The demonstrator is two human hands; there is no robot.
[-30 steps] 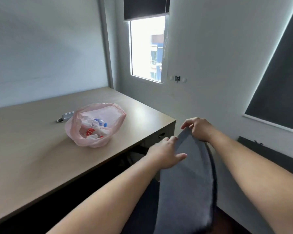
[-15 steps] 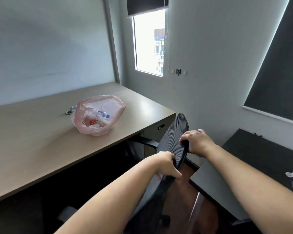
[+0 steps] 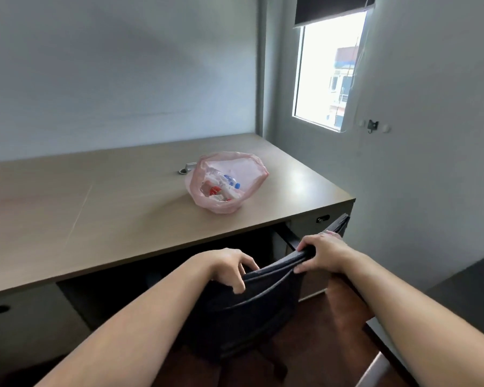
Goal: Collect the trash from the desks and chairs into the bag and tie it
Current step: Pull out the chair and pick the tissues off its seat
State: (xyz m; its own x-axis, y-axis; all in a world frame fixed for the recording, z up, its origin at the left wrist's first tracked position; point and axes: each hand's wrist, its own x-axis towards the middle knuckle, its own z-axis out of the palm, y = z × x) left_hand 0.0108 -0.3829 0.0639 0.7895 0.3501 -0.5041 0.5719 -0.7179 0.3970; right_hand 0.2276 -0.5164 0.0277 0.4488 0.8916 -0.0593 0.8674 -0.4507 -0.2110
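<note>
We are gripping the dark chair [image 3: 263,308] by the top edge of its backrest. Our left hand [image 3: 229,268] is curling its fingers over the rim, and our right hand [image 3: 323,254] is clasping the same edge further along. The chair is standing just in front of the wooden worktop [image 3: 95,213]. The pink bag [image 3: 250,166] is lying on that worktop, well apart from both hands, its mouth gaping open, with trash [image 3: 221,188] showing inside.

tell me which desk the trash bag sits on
The light-wood desk ahead holds the pink bag; the black desk at the right edge shows none.
</note>
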